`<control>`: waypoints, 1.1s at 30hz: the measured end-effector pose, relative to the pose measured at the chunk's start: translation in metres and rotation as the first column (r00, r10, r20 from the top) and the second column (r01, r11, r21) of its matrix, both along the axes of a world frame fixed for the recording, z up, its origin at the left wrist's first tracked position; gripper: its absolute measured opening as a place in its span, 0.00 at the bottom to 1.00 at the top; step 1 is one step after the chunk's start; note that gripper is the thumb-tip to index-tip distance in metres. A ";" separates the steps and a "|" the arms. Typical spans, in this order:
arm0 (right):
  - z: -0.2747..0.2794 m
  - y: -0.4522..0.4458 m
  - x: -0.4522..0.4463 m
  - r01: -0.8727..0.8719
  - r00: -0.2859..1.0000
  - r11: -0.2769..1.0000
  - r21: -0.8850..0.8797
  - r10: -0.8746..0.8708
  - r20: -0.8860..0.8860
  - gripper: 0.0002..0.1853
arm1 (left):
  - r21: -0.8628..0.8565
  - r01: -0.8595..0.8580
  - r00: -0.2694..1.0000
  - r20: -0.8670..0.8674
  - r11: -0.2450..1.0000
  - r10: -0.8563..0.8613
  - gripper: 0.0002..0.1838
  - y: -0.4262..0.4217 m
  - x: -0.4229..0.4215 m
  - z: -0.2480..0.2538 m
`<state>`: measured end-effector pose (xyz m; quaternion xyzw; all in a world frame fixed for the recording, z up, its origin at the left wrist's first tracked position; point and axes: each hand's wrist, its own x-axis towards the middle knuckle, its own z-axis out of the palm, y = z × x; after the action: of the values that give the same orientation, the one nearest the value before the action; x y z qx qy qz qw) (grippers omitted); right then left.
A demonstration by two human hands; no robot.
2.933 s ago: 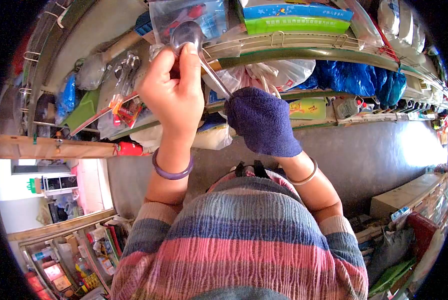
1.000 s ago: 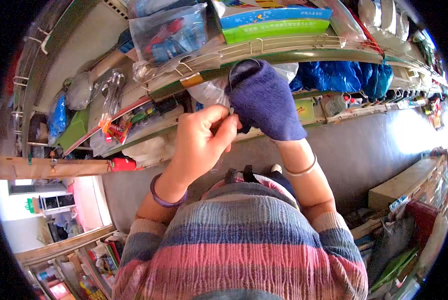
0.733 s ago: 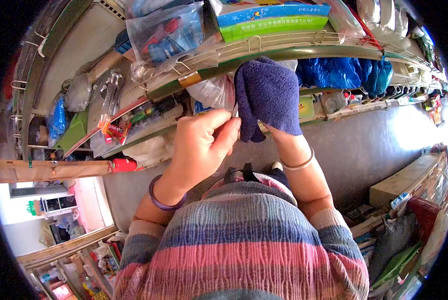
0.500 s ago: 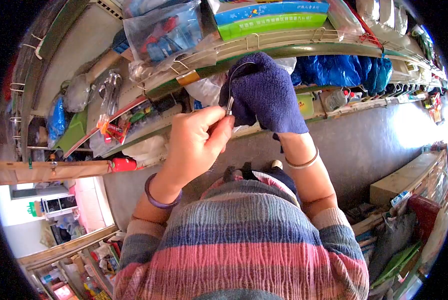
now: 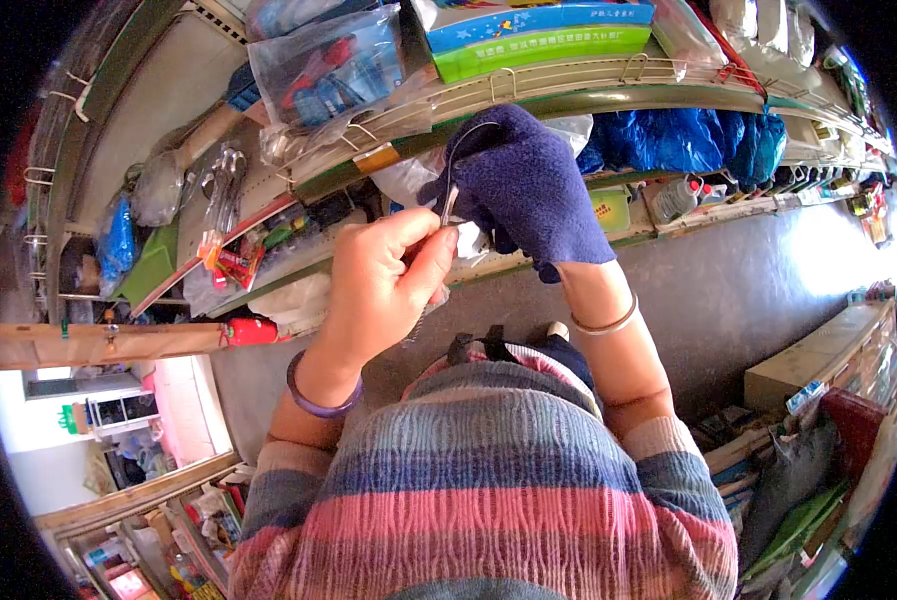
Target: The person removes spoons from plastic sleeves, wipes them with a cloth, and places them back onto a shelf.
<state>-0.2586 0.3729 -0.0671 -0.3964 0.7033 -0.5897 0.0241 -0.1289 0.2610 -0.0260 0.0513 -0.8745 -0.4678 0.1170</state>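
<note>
My left hand [image 5: 393, 285] is closed, thumb against forefinger, pinching a slim shiny metal piece [image 5: 450, 205]. A thin curved wire runs up from it along the front of a dark blue cloth glove [image 5: 538, 185]. My right hand [image 5: 580, 270] is inside this fuzzy glove, with only the wrist and a bangle showing below it. The fabric bends forward toward the wire, and the fingers in it are hidden. Both hands are held close together at chest height. A short dark strand [image 5: 416, 328] hangs below my left hand.
Ahead, a metal shelf edge [image 5: 568, 100] carries a blue and green box [image 5: 538, 45] and a clear plastic bag [image 5: 328, 80]. Blue plastic [image 5: 658, 140] and clear bottles [image 5: 676, 198] sit lower. A low beige cabinet [image 5: 808, 350] stands on the right, and a doorway opens on the left.
My left hand has shifted slightly left, the metal piece moving with it. The gloved right hand has turned a little, and its folds lie differently around the wire.
</note>
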 end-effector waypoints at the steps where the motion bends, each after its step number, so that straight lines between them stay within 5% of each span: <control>1: 0.001 0.000 -0.002 0.027 0.997 0.997 0.077 -0.021 -0.070 0.10 | -0.007 0.003 1.000 0.001 1.000 -0.003 0.12 -0.002 0.000 0.000; 3: 0.002 -0.001 -0.006 0.168 0.937 0.951 0.259 -0.072 -0.342 0.10 | -0.022 0.011 1.000 0.006 1.000 -0.011 0.12 -0.003 0.001 -0.002; 6: 0.004 0.002 -0.003 0.314 0.756 0.923 0.223 -0.101 -0.647 0.15 | -0.002 0.008 1.000 0.001 1.000 -0.008 0.12 0.004 -0.001 -0.004; 12: -0.014 -0.005 -0.003 0.294 0.839 0.956 0.020 -0.248 -0.484 0.22 | 0.056 -0.050 0.999 -0.017 0.997 0.051 0.11 0.004 0.001 -0.015; 15: -0.016 -0.002 -0.009 0.296 0.801 0.955 0.035 -0.228 -0.554 0.24 | 0.009 -0.137 0.987 -0.083 0.991 0.137 0.11 0.000 0.001 -0.017; 16: -0.016 0.002 -0.013 0.320 0.819 0.945 0.069 -0.240 -0.521 0.16 | 0.000 -0.188 0.978 -0.090 0.982 0.187 0.09 -0.003 0.002 -0.017; 17: -0.012 0.008 -0.016 0.344 0.853 0.907 0.244 -0.193 -0.485 0.17 | -0.077 -0.210 0.973 -0.118 0.975 0.200 0.08 -0.008 0.004 -0.019; 19: -0.033 0.014 -0.025 0.395 0.763 0.917 0.048 -0.299 -0.573 0.19 | -0.229 -0.270 0.955 -0.184 0.935 0.231 0.06 -0.021 0.005 -0.023; 20: -0.040 0.020 -0.027 0.399 0.771 0.914 0.071 -0.292 -0.566 0.20 | -0.299 -0.245 0.922 -0.367 0.922 0.125 0.04 -0.022 0.001 -0.022; 24: -0.043 0.021 -0.020 0.432 0.699 0.902 0.012 -0.327 -0.636 0.20 | -0.372 -0.273 0.906 -0.409 0.887 0.107 0.04 -0.024 0.001 -0.024; 28: -0.026 0.020 -0.005 0.305 0.824 0.951 -0.057 -0.293 -0.484 0.21 | -0.537 -0.305 0.895 -0.443 0.787 0.044 0.05 -0.022 -0.001 -0.024; 33: -0.002 0.003 0.017 0.217 0.703 0.965 -0.146 -0.259 -0.662 0.16 | -0.711 -0.322 0.865 -0.489 0.626 -0.111 0.07 -0.009 0.002 -0.029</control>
<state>-0.2414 0.3762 -0.0687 -0.4896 0.6917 -0.4231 -0.3206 -0.1270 0.2521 -0.0554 -0.0706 -0.9246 -0.0362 0.3725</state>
